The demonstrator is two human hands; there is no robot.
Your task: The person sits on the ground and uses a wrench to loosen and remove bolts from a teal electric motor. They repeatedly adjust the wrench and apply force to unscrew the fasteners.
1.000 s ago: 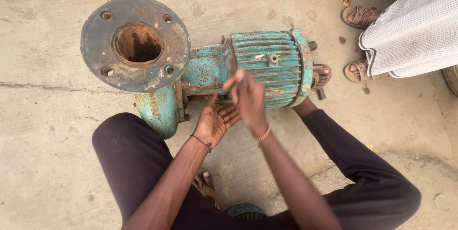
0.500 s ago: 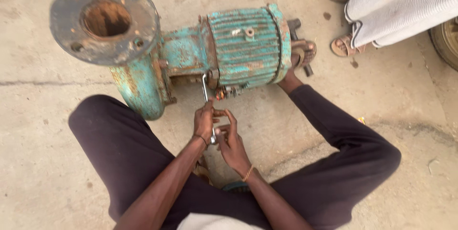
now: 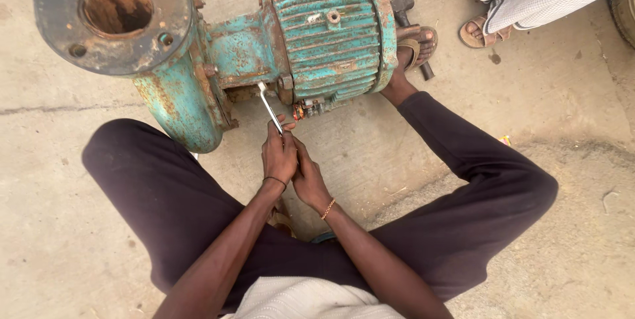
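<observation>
Head view: both forearms reach forward between the knees. The left hand [image 3: 278,155] has its grip wrapped around a silver wrench [image 3: 270,107], whose head meets the rusty teal pump [image 3: 264,41] on the concrete floor [image 3: 562,107]. The right hand [image 3: 308,177] presses beside it, grip curled against the left hand.

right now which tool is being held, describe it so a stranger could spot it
Find the big rusty teal pump on the concrete floor. Below its middle, the left hand and right hand grip a wrench reaching up to the pump. It is the only thin, shiny silver bar there.
</observation>
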